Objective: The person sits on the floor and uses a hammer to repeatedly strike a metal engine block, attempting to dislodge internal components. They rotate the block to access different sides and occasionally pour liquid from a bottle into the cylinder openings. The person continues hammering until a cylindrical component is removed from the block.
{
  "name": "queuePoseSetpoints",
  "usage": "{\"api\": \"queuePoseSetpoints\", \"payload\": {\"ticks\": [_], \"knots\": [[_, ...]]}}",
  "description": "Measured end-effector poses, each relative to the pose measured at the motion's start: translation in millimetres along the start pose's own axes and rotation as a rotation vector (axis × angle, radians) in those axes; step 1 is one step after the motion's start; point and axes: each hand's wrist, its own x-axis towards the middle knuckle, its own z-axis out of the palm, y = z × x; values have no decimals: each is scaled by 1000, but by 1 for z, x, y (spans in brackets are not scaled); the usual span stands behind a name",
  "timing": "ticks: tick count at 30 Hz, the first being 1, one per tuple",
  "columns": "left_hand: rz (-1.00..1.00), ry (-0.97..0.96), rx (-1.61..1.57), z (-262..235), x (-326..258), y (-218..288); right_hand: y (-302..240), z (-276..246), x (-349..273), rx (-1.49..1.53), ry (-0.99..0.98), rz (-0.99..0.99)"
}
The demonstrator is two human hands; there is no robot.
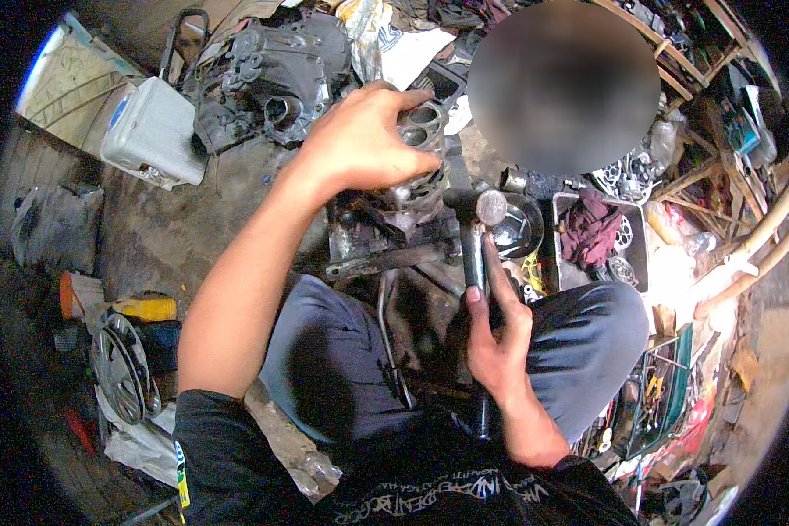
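My left hand [359, 136] reaches over a greasy metal engine block [408, 203] standing between my knees. Its thumb and forefinger are spread apart at the round cylinder bores [423, 117] on top; the other fingers are partly hidden. In my right hand [502, 337] is what looks like a hammer [491, 209], held upright with its round metal face up. The fingers wrap its shaft, the forefinger stretched along it, just right of the block. A dark round basin [526, 230] lies behind the hammer's head.
A greasy gearbox-like casting [276, 74] and a white container [153, 131] stand at the far left. To the right sit a tray [600, 279] with a maroon rag and metal parts, and a green toolbox [662, 386]. A blurred round patch covers the far middle right.
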Motion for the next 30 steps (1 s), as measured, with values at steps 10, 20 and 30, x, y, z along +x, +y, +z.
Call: {"api": "queuePoseSetpoints", "payload": {"ticks": [10, 20, 30], "knots": [[-180, -2, 50, -8, -7, 16, -11, 8, -16, -88, -126, -30], [-192, 28, 185, -13, -17, 18, -22, 9, -16, -88, -127, 114], [-228, 175, -94, -34, -16, 3, -26, 17, -10, -56, 24, -24]]}}
